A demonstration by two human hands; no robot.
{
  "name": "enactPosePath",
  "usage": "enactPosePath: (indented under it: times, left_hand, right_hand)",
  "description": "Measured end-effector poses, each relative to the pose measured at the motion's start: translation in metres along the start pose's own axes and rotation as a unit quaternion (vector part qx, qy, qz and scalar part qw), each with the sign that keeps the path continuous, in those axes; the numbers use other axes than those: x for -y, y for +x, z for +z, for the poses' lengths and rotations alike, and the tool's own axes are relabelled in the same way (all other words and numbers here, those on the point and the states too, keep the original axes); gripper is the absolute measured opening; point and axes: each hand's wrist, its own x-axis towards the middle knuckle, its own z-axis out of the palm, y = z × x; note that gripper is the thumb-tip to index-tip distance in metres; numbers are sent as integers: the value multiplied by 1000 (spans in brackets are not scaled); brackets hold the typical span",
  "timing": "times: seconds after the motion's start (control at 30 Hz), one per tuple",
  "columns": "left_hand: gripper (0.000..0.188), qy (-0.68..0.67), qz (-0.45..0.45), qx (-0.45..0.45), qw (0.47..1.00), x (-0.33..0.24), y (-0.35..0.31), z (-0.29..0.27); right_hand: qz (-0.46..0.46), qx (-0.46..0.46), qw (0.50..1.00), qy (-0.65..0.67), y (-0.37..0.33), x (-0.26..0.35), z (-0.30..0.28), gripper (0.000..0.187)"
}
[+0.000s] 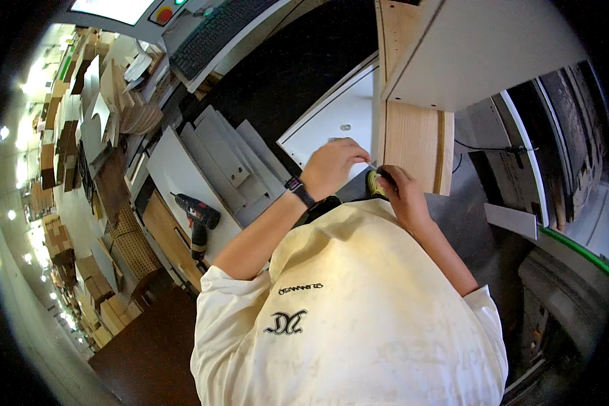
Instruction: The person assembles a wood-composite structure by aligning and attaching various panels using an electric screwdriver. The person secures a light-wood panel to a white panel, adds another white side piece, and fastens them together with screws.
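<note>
Both of my hands meet in front of my shirt, at the edge of a white panel (356, 101) with a small round fitting on its surface. My right hand (406, 197) is closed around a small tool (386, 176) with a black handle and a thin metal shaft. At the tip of that shaft, the fingers of my left hand (333, 166) are pinched together; what they hold is too small to make out. Beside my hands stands a furniture piece with a light wood board (413, 139) and a tall white panel (494, 51).
To the left, a cordless drill (197, 218) lies on a white board (172, 172), near several grey-white panels (216, 145). A keyboard (216, 37) sits at the upper left. Stacked boards (132, 111) stand farther left. Dark machinery with a green strip (578, 252) is on the right.
</note>
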Motion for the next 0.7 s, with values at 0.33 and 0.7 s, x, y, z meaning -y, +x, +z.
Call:
enactPosePath:
  times: [0.33,0.7]
  left_hand:
    - [26,238,-108,-48,964,73,43,34]
    - [24,-477,-290,-16,830,18,73,57]
  right_hand:
    - [210,-91,953,199,-37,-36,-18,24]
    - [128,-122,976,130,-13,-15,-22,26]
